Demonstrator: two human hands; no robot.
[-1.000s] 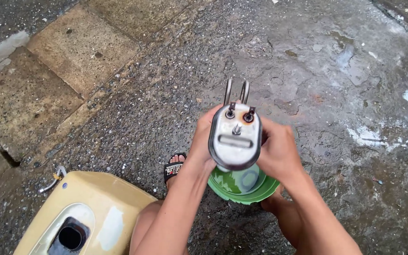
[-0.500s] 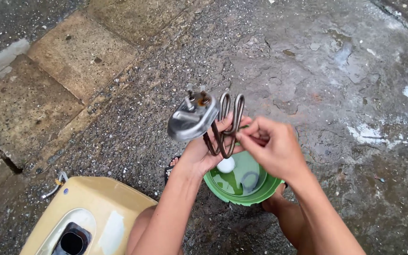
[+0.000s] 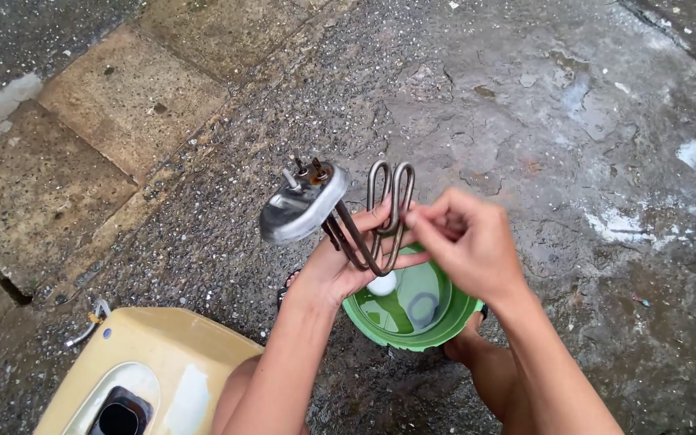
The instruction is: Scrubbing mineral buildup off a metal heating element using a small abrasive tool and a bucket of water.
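Ok, status from head cam. I've got the heater element up at frame centre, held in the air over the green bowl.

L hand: palm up under the element, fingers closed round the bent rods near the loop end. Firm hold, carrying the weight.

R hand: just right of centre, fingertips pinched on the top of the rod loops. Closed grip on the rods too.

Element attitude: tilted, oval flange plate at centre-left w/ its face turned up-left, terminals poking up from its top edge, some rust on them. Rods run from the flange down-right to a bend near my L palm, then loop back up.

Bowl: lower centre, on the ground btwn my knees, directly below the hands. Liquid inside, plus a white round bit and a dark ring. Can't tell what either is.

Lower left of frame: beige housing w/ a dark round opening in a pale recess. Short hose w/ fitting by its upper-left corner.

Ground: wet concrete across upper right, paving slabs upper left.
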